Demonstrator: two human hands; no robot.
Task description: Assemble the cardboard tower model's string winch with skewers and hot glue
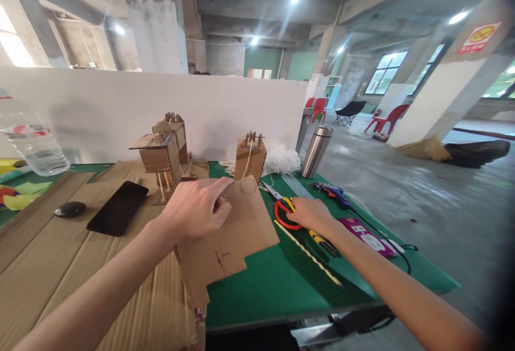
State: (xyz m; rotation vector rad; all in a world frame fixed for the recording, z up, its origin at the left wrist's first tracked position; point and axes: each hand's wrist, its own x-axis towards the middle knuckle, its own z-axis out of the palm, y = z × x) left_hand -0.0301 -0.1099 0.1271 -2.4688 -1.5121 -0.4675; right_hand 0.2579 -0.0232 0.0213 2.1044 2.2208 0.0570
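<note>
My left hand [199,206] is over a flat cardboard piece [241,227], its index finger stretched along the far edge and its thumb bent against the face; the other fingers are hidden. A pencilled circle marks the piece's far corner, and dark marks show near its notched edge. At the right, my right hand [311,214] has its fingers closed around the red and yellow handles of a pair of scissors [287,214], blades pointing away. Just in front of that hand lies a striped pencil [309,254], with a yellow and black handled tool [324,242] beside it.
Cardboard models [161,155] and a cardboard box with string [250,158] stand at the back. A steel flask [317,152], glue gun [332,192] and purple packet [368,237] lie right. A phone [118,209], mouse [70,209] and bottle [34,141] are left.
</note>
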